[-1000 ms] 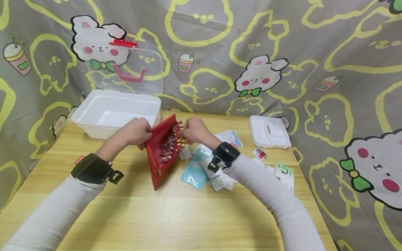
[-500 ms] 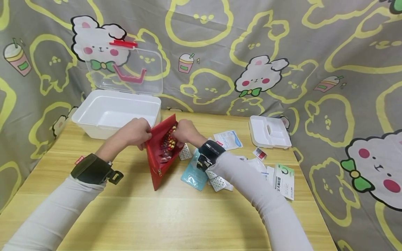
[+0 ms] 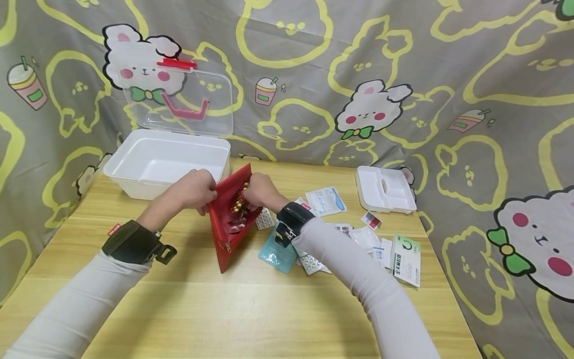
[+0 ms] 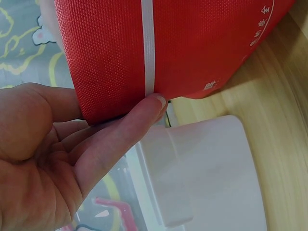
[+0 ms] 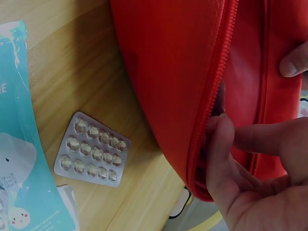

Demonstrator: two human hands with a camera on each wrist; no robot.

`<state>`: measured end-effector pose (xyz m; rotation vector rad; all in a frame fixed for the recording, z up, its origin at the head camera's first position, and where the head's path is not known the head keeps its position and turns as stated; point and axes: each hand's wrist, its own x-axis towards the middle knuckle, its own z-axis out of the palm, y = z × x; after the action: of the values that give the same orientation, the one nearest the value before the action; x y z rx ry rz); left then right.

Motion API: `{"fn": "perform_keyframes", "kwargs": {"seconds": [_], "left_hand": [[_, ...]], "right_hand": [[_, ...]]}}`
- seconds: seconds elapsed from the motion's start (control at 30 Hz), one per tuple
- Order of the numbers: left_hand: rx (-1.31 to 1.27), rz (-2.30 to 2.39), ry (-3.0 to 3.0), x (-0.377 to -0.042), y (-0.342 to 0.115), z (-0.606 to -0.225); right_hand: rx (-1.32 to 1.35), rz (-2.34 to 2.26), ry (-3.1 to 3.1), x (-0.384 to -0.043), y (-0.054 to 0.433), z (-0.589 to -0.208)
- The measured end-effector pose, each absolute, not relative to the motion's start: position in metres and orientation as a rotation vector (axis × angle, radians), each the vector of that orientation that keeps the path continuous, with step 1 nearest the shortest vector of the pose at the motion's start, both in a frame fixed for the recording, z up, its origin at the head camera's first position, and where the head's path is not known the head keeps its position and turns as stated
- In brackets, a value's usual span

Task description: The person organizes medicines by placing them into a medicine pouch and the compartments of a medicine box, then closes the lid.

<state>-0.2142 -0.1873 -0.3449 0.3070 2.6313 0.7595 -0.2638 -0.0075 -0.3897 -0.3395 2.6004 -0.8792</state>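
My left hand (image 3: 195, 190) holds the top edge of a red zippered pouch (image 3: 220, 205), pinching it between thumb and fingers in the left wrist view. The pouch stands tilted on the table with its zipper mouth spread. Foil packs of red-and-yellow capsules (image 3: 239, 203) lie inside it. My right hand (image 3: 263, 191) reaches into the mouth and pinches a capsule blister pack, its fingertips partly hidden behind the zipper edge in the right wrist view. Beside the pouch lies a silver blister pack (image 5: 91, 150) with clear domes, next to a teal sachet (image 5: 29, 159).
A white box (image 3: 134, 174) with its clear lid (image 3: 211, 119) raised is at the back left. To the right are more blister packs (image 3: 309, 262), a surgical packet (image 3: 326, 201), a green-and-white carton (image 3: 406, 262) and a white compartment tray (image 3: 399, 187). A patterned curtain (image 3: 305, 30) hangs behind.
My right hand has moved left and deeper into the pouch, carrying the capsule blister pack in among the others. My left hand and the pouch have stayed in place.
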Motion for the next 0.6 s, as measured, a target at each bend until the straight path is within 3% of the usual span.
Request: {"fn": "perform_keyframes", "kwargs": {"seconds": [0.6], "left_hand": [[0.290,0.765,2.624,-0.2144,-0.1859,-0.3449]], "right_hand": [[-0.358,-0.764,2.672,-0.2654,-0.0005,-0.3881]]}}
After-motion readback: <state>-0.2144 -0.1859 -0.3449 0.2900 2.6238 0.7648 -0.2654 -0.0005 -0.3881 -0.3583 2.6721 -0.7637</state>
